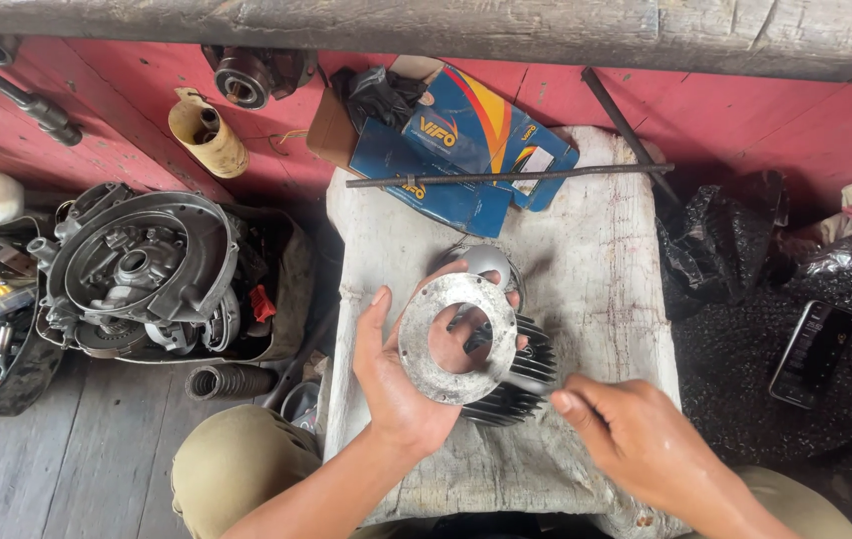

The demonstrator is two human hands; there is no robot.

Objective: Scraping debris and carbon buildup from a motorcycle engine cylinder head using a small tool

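My left hand (396, 374) holds a flat grey metal ring (454, 337) with a round hole, thumb on its left edge and fingers behind it. Under the ring a dark finned engine cylinder (518, 377) lies on a white wooden block (596, 269). A shiny round metal part (486, 262) shows just behind the ring. My right hand (636, 434) hovers at the lower right, fingers pinched near the ring's lower right edge; a thin item seems to sit between them, too small to name.
A blue and orange carton (466, 150) and a long rusty rod (506, 178) lie at the block's far end. An engine casing (142, 265) rests on the floor at left, with a black ribbed hose (229, 380). A phone (810, 351) lies on black plastic at right.
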